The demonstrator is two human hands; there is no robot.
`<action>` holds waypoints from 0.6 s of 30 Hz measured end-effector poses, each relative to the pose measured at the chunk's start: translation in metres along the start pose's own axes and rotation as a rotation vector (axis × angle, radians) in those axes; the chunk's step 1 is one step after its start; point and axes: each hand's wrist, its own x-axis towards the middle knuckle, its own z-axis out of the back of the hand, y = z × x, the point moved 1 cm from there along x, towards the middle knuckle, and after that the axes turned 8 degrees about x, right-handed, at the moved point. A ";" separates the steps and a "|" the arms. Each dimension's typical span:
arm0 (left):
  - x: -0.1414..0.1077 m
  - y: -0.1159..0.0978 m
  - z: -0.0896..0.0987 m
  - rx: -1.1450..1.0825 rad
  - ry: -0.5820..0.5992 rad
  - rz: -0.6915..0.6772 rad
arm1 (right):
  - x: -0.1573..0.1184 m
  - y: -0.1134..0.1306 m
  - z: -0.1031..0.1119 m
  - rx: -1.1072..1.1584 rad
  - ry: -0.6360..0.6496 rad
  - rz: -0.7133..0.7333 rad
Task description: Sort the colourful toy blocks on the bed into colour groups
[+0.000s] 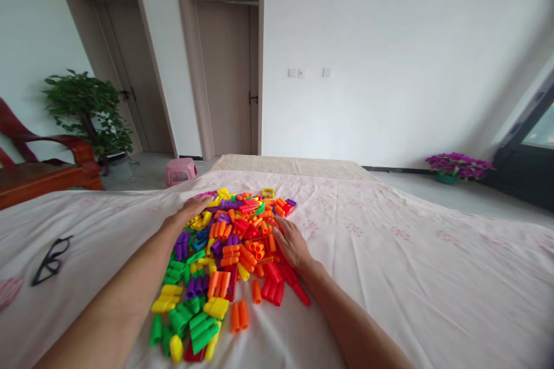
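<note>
A heap of bright plastic building blocks (231,252), shaped like joined bullet-like tubes, is spread over the cloth. My left hand (197,207) rests along the far left edge of the heap with its fingers stretched out, beside yellow blocks (200,222). At the right side lies my right hand (292,242), open, its fingers against the orange blocks (271,242). Red blocks (273,285) lie just below that hand. Green blocks (203,331) and a yellow one (176,349) are at the near end. Some fingertips are partly hidden by the pieces.
The heap lies on a pale flowered tablecloth (389,288). Black-framed glasses (52,259) are at the left. Beyond stand a pink stool (182,170), a wooden armchair (52,161), a leafy plant (89,106) and purple flowers (459,165).
</note>
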 end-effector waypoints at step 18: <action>-0.115 -0.072 0.020 -0.228 0.027 -0.453 | -0.006 0.019 0.015 -0.049 0.029 0.043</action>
